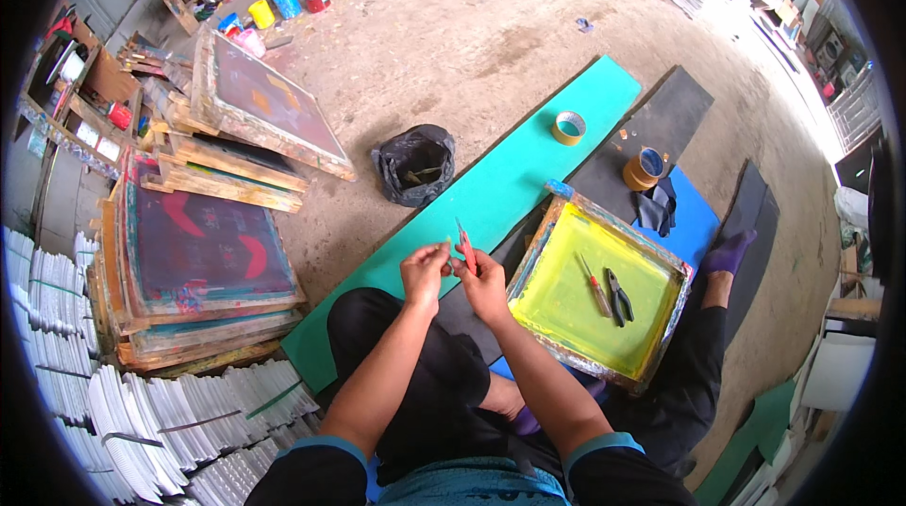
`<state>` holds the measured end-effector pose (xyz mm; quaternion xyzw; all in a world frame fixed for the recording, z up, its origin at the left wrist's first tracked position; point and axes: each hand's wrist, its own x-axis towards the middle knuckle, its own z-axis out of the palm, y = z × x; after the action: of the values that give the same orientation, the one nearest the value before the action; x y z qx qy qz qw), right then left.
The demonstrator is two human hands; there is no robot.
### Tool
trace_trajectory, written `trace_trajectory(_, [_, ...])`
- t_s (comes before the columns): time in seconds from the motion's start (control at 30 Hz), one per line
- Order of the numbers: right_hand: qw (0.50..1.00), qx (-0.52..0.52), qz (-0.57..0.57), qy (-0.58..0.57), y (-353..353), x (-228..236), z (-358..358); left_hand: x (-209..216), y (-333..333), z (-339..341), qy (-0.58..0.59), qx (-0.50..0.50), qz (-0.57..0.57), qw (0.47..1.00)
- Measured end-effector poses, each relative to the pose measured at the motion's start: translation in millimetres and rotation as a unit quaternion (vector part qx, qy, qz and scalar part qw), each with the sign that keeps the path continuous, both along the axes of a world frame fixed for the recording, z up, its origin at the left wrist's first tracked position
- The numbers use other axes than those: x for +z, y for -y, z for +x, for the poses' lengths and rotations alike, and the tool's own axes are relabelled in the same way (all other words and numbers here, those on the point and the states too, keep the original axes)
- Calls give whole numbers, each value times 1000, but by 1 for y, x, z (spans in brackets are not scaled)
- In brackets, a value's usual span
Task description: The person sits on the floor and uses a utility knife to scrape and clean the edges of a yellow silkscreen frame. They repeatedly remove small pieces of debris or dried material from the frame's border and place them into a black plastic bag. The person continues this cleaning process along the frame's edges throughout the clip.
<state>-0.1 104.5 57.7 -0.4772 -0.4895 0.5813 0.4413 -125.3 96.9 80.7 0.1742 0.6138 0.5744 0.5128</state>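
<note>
My right hand grips a red cutter knife, its thin tip pointing up and away from me. Close beside it, my left hand has its fingers pinched together; whatever they hold is too small to make out. Both hands are above a long green mat, over my bent knees. To the right lies a wooden screen-printing frame with yellow-green mesh. On that mesh rest a screwdriver with a red and clear handle and black-handled pliers.
A black plastic bag stands open beyond the mat. A tape roll sits on the mat; a brown tub and dark cloth lie near the frame. Stacked screens and white sheet bundles fill the left.
</note>
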Motion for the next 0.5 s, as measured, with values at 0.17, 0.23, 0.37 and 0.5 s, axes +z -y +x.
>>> trace_trajectory(0.17, [999,-24,-33,32,-11,12,-9,-3,-80,-50,-99,71,38,992])
trace_trajectory(0.23, [998,-27,-53,33,-11,5,-2,-2,-113,-62,-111,55,21,992])
trace_trajectory(0.37, [997,-25,-55,57,-7,-1,4,-17,-148,-88,-187,24,-8,982])
trace_trajectory(0.5, [996,-38,-44,73,-9,-6,21,-11,-160,-83,-311,-24,-48,949])
